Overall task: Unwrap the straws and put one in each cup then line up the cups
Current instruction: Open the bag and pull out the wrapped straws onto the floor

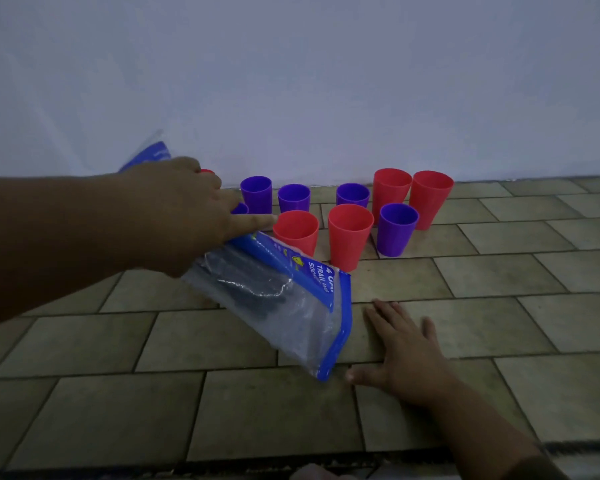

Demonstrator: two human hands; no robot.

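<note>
Left arm (66, 230) bare — right arm (482, 410) bare up to a dark sleeve (544, 467).

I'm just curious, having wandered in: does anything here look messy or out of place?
Nothing is spilled or broken. The red and purple cups stand in a loose cluster, not a row, and the left hand holds a clear blue-edged bag that dangles askew.
</note>
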